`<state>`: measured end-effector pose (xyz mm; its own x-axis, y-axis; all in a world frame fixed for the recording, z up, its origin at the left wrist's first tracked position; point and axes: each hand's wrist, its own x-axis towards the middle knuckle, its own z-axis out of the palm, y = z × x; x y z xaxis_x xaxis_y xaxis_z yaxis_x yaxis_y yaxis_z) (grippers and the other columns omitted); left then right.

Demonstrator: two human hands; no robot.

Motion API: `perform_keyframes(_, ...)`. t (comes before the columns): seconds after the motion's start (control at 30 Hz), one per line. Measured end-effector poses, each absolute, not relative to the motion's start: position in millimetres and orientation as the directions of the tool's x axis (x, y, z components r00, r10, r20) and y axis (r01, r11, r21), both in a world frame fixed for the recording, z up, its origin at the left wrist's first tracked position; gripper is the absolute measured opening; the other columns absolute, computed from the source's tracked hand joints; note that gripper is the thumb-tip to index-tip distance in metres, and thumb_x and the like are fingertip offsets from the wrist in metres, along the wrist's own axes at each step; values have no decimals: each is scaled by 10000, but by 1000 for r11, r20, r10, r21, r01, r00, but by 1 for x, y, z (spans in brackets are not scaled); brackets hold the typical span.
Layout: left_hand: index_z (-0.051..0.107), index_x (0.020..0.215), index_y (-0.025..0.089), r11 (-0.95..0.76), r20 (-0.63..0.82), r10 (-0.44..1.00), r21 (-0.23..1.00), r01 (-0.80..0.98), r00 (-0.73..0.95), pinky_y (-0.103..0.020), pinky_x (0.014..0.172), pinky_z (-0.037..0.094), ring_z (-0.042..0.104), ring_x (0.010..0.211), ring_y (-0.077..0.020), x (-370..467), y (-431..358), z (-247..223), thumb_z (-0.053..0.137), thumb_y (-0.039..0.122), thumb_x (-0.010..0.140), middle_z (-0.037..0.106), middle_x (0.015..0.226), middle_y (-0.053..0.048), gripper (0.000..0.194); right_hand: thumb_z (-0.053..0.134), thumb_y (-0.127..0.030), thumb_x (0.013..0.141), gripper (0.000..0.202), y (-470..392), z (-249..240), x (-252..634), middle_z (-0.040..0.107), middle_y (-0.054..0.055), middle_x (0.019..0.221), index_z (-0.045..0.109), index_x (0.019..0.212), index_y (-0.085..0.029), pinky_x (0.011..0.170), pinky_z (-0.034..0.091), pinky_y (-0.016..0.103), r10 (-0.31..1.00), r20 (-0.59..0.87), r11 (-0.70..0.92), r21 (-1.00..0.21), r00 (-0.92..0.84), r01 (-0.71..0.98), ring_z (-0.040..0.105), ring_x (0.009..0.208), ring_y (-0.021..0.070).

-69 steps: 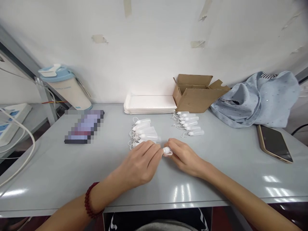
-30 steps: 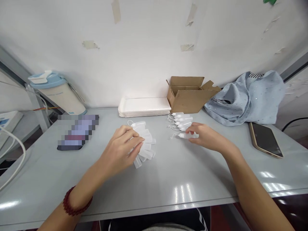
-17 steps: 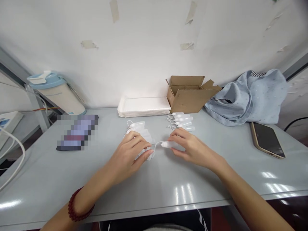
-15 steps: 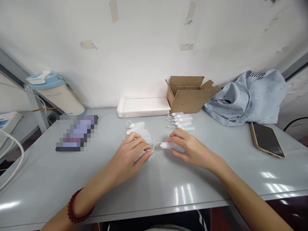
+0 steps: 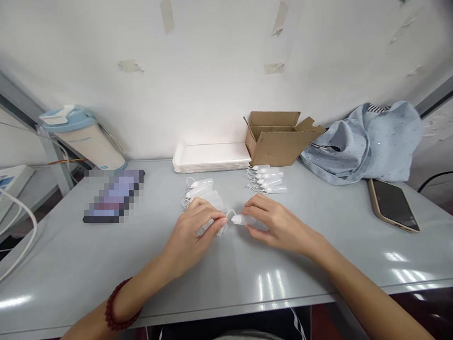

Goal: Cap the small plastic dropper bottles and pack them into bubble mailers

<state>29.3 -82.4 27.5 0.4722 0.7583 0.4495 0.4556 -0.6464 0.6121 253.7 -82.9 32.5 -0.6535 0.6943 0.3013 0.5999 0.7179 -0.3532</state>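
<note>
My right hand [image 5: 275, 218] grips a small translucent white dropper bottle [image 5: 239, 219] by its body, nozzle pointing left. A thin white tether [image 5: 230, 212] arches from the bottle to the fingertips of my left hand [image 5: 193, 229]. Thumb and forefinger of that hand are pinched on the tether's far end; what sits at the tip is hidden. Several similar bottles [image 5: 203, 183] lie behind and partly under my left hand. Another group of tethered bottles [image 5: 272, 175] is lined up beyond my right hand.
At the back are a stack of white trays [image 5: 212, 163] and an open cardboard box [image 5: 279, 146]. A blue cloth bag [image 5: 371, 146] and a phone [image 5: 394, 205] lie right. A tumbler [image 5: 95, 141] and a pixelated phone-like device [image 5: 115, 196] are left.
My left fingertips have closed together on the tether's end. The bottle in my right hand has shifted slightly left and down, and the tether's arch is tighter.
</note>
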Motion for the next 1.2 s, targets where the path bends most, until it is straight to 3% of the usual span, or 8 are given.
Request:
perform_keyframes(0.23, 600, 824, 180, -683, 524, 730, 562, 466, 439, -289, 669, 437, 477, 777, -165, 32, -84, 20, 510, 152, 897, 612, 710, -15, 119, 510, -211, 857, 157, -85, 32, 251, 581, 92, 894, 573, 984, -143, 670, 464, 304, 710, 257, 692, -424, -656, 584, 546, 774, 183)
perform_keyframes(0.43, 596, 813, 194, -653, 507, 757, 617, 440, 412, -287, 659, 444, 480, 754, -162, 34, -88, 24, 507, 145, 892, 601, 689, -7, 129, 481, -302, 896, 163, -91, 24, 244, 572, 11, 689, 539, 914, -151, 530, 385, 231, 727, 213, 664, -462, -653, 588, 506, 554, 118)
perform_keyframes(0.77, 601, 778, 191, -648, 501, 754, 674, 354, 425, -291, 650, 456, 503, 729, -158, 34, -92, 28, 521, 135, 881, 614, 683, -11, 143, 450, -275, 917, 156, -99, 12, 234, 492, -36, 559, 524, 852, -154, 438, 303, 215, 622, 486, 781, -325, -614, 533, 400, 453, 88)
perform_keyframes(1.2, 627, 803, 187, -719, 527, 686, 597, 357, 501, -305, 697, 445, 491, 749, -165, 28, -85, 32, 545, 118, 867, 636, 700, -15, 125, 443, -277, 920, 161, -94, 14, 236, 529, -20, 579, 540, 873, -158, 455, 311, 219, 614, 508, 778, -262, -604, 571, 430, 464, 94)
